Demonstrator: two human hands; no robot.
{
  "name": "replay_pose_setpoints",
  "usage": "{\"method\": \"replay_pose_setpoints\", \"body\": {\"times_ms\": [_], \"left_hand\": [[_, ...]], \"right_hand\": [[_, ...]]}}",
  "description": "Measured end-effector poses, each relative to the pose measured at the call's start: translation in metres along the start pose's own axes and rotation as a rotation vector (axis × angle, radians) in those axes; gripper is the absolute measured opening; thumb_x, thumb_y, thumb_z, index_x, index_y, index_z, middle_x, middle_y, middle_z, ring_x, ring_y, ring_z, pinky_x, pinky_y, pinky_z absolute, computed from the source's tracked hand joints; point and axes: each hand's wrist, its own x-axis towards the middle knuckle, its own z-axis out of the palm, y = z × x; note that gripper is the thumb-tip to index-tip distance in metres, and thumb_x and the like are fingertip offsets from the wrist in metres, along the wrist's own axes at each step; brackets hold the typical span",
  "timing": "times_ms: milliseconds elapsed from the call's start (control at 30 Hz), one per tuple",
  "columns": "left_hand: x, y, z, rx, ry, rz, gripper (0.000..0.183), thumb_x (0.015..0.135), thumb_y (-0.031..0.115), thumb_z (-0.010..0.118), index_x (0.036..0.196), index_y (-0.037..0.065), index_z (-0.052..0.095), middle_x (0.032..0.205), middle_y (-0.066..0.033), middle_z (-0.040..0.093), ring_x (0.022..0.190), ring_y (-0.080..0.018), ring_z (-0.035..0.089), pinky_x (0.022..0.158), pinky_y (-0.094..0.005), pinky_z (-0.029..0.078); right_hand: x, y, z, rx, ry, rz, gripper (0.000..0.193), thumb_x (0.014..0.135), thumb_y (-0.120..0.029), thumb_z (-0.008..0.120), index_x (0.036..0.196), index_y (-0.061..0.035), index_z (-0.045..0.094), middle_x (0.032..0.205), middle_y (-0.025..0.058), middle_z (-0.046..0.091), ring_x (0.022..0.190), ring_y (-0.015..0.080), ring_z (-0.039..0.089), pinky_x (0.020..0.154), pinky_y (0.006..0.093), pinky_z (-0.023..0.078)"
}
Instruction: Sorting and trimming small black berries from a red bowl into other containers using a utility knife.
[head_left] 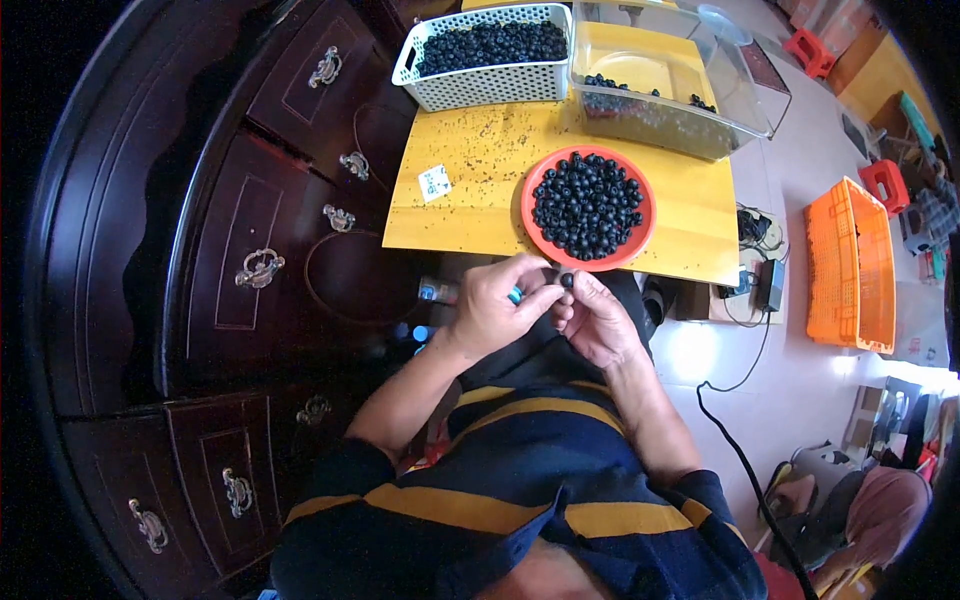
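Hands (490, 308) full — black bead (567, 281) in right, teal piece (515, 296) in left — white label (435, 183), illegible print.

We take this for a room in a home where handwork is also done. The dark wooden cabinet (225, 325), with its panelled drawers and ornate metal handles (260, 268), looks like household furniture to us, and the floor (735, 365) is pale and glossy, with tile lines. Yet we also see working gear: a yellow table (460, 225) scattered with dark crumbs, a white basket (500, 92), a clear tub (655, 132) and a red plate (530, 228), all three holding small black balls (588, 200). An orange crate (828, 262) and a red stool (883, 186) stand on the floor, a loose cable (745, 460) trails across it, and we make out other people at the right edge.
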Motion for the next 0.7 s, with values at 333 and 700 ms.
{"method": "replay_pose_setpoints", "body": {"times_ms": [333, 700], "left_hand": [[0.009, -0.002, -0.009, 0.146, -0.223, 0.063, 0.043, 0.085, 0.042, 0.079, 0.104, 0.006, 0.065, 0.084, -0.0124, 0.073, 0.072, -0.0314, 0.073, 0.063, -0.0415, 0.055], [0.009, -0.001, -0.009, 0.276, -0.268, 0.094, 0.039, 0.088, 0.044, 0.075, 0.086, 0.007, 0.063, 0.075, -0.0144, 0.069, 0.069, -0.0341, 0.07, 0.062, -0.0449, 0.053]], "right_hand": [[-0.004, -0.001, 0.002, -0.093, -0.058, -0.012, 0.028, 0.099, -0.032, 0.068, 0.106, -0.0054, 0.065, 0.088, 0.0, 0.064, 0.071, 0.0095, 0.059, 0.066, 0.0229, 0.051], [-0.003, 0.004, -0.012, -0.118, -0.115, -0.014, 0.034, 0.1, -0.029, 0.068, 0.124, -0.0057, 0.063, 0.092, 0.0001, 0.066, 0.071, 0.0082, 0.057, 0.064, 0.0219, 0.049]]}}
